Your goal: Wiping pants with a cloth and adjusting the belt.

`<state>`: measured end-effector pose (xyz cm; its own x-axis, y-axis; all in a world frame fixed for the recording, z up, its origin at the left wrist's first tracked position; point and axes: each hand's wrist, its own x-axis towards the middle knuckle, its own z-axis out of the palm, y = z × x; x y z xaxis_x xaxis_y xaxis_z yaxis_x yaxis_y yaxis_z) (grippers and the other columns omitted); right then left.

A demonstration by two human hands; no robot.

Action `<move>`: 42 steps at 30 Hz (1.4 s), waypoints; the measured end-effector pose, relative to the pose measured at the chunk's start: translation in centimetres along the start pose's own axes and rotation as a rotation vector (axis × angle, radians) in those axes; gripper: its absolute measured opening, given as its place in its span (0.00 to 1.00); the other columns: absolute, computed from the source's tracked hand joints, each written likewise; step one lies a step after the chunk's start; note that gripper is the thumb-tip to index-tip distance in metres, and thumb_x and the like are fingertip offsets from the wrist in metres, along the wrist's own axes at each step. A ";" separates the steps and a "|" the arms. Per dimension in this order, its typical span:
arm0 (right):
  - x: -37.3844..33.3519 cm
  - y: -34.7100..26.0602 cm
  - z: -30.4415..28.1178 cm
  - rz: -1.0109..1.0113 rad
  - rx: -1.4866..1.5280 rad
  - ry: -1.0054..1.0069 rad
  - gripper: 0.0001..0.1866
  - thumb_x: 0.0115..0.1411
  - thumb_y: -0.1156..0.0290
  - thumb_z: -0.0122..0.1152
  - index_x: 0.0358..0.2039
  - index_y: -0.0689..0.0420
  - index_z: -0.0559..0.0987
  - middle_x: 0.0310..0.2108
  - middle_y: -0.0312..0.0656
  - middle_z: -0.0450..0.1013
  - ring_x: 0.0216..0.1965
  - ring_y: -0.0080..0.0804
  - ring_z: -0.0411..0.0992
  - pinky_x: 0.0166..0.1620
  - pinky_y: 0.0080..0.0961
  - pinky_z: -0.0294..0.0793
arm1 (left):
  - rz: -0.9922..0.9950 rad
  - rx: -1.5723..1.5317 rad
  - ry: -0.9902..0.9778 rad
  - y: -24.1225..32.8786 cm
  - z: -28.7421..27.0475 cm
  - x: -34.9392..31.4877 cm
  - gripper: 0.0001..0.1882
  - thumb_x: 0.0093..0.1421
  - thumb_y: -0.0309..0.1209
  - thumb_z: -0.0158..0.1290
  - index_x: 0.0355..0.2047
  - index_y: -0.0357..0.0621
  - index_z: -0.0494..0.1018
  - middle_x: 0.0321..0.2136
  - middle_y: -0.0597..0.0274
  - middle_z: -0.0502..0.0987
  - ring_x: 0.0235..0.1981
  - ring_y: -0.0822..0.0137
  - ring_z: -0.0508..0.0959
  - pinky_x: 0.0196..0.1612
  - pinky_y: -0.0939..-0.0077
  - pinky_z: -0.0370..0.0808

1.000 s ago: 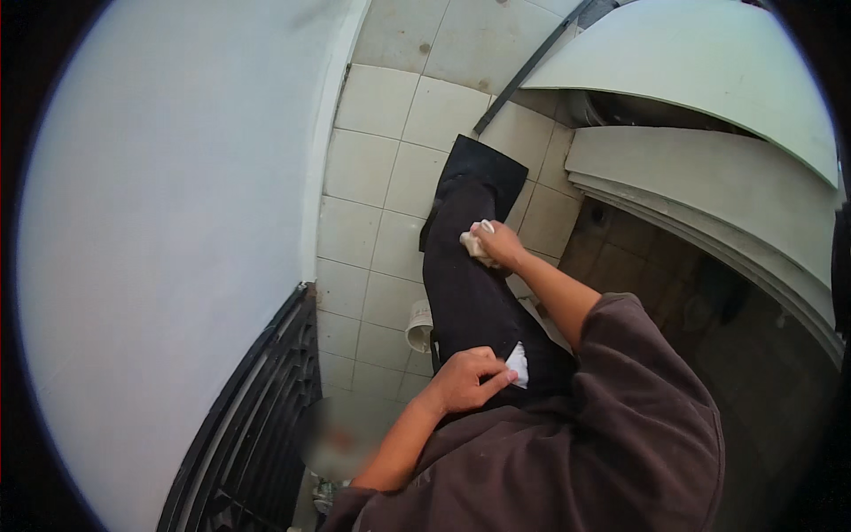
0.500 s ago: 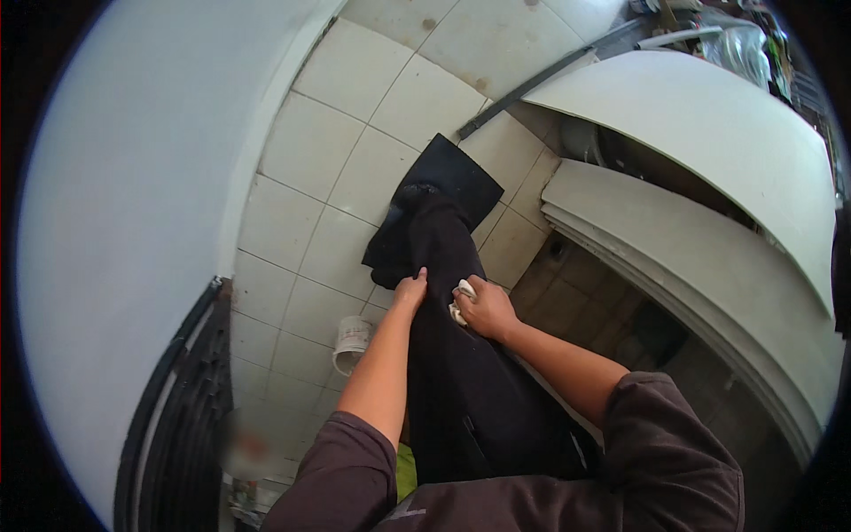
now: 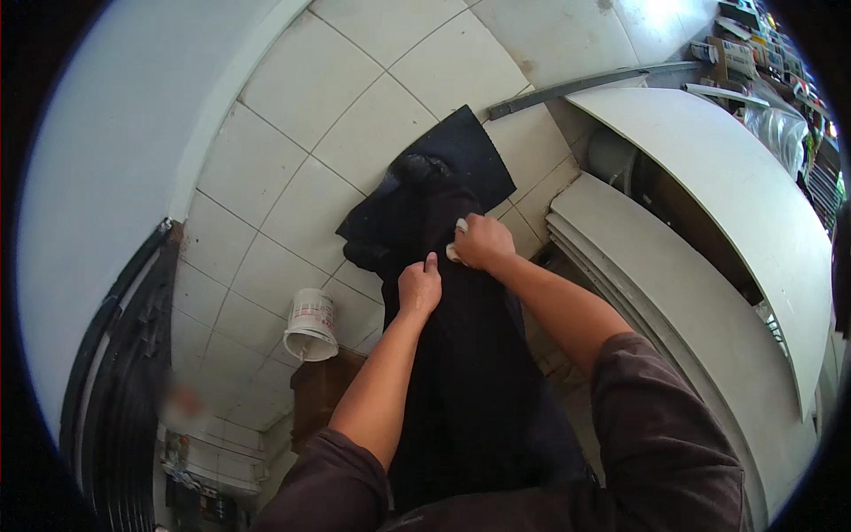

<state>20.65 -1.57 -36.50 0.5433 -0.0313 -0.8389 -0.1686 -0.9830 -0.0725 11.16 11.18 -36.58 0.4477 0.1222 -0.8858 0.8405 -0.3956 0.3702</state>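
Observation:
My right hand (image 3: 485, 242) is closed round a crumpled white cloth (image 3: 455, 254), which shows at its thumb side over the lower part of my dark trouser leg (image 3: 448, 213). Close by on the left, my left hand (image 3: 420, 285) is curled into a fist with the thumb up, against the edge of the dark trousers. Whatever its fingers hold is hidden. Beyond my hands, a dark shoe (image 3: 422, 167) rests on a black mat (image 3: 483, 164). Another dark shoe (image 3: 365, 256) is at the mat's near left corner.
A white bucket (image 3: 312, 312) lies tipped on the tiled floor (image 3: 275, 177) to the left, beside a brown box-like thing (image 3: 319, 386). Large pale panels (image 3: 700, 133) lean along the right. A dark metal gate (image 3: 133, 372) borders the left wall. Clutter (image 3: 762, 62) fills the far right.
Both hands have moved up the picture along the trouser leg, and the right still holds the cloth. The left hand's fingers look more curled. The view has shifted, showing more floor around the bucket.

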 end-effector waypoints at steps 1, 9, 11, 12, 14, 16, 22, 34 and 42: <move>1.2 0.2 0.5 0.001 -0.011 -0.002 0.15 0.56 0.61 0.53 0.32 0.61 0.79 0.34 0.57 0.77 0.40 0.54 0.76 0.44 0.44 0.75 | -0.003 -0.010 -0.003 -0.1 0.5 -0.1 0.30 0.66 0.49 0.42 0.24 0.30 0.74 0.26 0.35 0.75 0.32 0.36 0.74 0.36 0.48 0.68; 1.0 -0.5 -3.9 -0.180 -0.119 -0.308 0.21 0.58 0.53 0.53 0.36 0.61 0.80 0.38 0.58 0.76 0.42 0.53 0.75 0.46 0.43 0.74 | -0.191 -0.182 -0.169 -1.8 2.4 -0.5 0.29 0.67 0.46 0.41 0.23 0.31 0.75 0.25 0.36 0.75 0.32 0.38 0.75 0.38 0.48 0.68; -2.7 0.2 -5.0 -0.385 -0.275 -0.433 0.22 0.57 0.52 0.52 0.36 0.60 0.80 0.36 0.57 0.76 0.40 0.53 0.76 0.45 0.44 0.75 | -0.115 -0.153 -0.087 -2.4 3.2 -0.6 0.29 0.67 0.46 0.41 0.22 0.32 0.75 0.24 0.36 0.75 0.31 0.38 0.75 0.37 0.48 0.68; -3.6 1.5 -3.4 -0.228 -0.190 -0.304 0.21 0.57 0.53 0.52 0.35 0.60 0.80 0.36 0.57 0.77 0.39 0.54 0.76 0.45 0.45 0.75 | -0.039 -0.120 -0.015 -2.5 3.7 -0.7 0.28 0.67 0.46 0.41 0.22 0.32 0.74 0.23 0.36 0.74 0.30 0.37 0.75 0.36 0.48 0.68; -3.6 3.5 -1.6 -0.054 -0.113 -0.174 0.20 0.56 0.54 0.52 0.35 0.59 0.80 0.35 0.56 0.77 0.39 0.54 0.76 0.45 0.45 0.75 | 0.021 -0.136 0.021 0.0 3.9 -1.5 0.28 0.67 0.45 0.41 0.21 0.32 0.74 0.23 0.37 0.74 0.29 0.38 0.75 0.35 0.48 0.69; -1.6 3.5 -1.1 -0.033 -0.211 -0.158 0.19 0.56 0.57 0.52 0.35 0.60 0.80 0.34 0.55 0.77 0.39 0.54 0.76 0.45 0.44 0.76 | 0.071 -0.143 0.056 1.5 4.0 -1.3 0.27 0.66 0.44 0.43 0.21 0.33 0.74 0.22 0.38 0.75 0.28 0.38 0.75 0.33 0.49 0.70; 3.5 2.9 1.9 -0.029 -0.198 -0.061 0.19 0.57 0.57 0.52 0.33 0.62 0.81 0.34 0.56 0.77 0.39 0.54 0.76 0.45 0.43 0.76 | 0.040 -0.106 -0.006 0.2 4.9 -0.5 0.27 0.66 0.45 0.44 0.20 0.32 0.73 0.22 0.39 0.73 0.28 0.38 0.74 0.33 0.49 0.67; -2.2 4.4 0.5 0.002 -0.164 -0.094 0.20 0.58 0.54 0.52 0.35 0.60 0.79 0.36 0.56 0.77 0.40 0.55 0.75 0.46 0.46 0.74 | -0.027 -0.173 -0.050 -0.8 5.3 -1.7 0.26 0.65 0.44 0.45 0.21 0.32 0.74 0.24 0.37 0.75 0.30 0.38 0.75 0.35 0.49 0.69; 5.5 4.9 3.6 0.098 -0.182 -0.061 0.21 0.58 0.54 0.51 0.38 0.60 0.79 0.39 0.56 0.76 0.44 0.54 0.74 0.48 0.45 0.73 | 0.036 -0.127 -0.197 -0.9 5.7 -0.6 0.26 0.63 0.47 0.50 0.20 0.34 0.73 0.21 0.40 0.74 0.26 0.42 0.75 0.33 0.52 0.70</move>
<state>19.86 -5.86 -43.41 0.4797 -0.1227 -0.8688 -0.0641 -0.9924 0.1048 8.36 6.29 -37.98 0.4206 -0.0751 -0.9042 0.8621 -0.2776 0.4240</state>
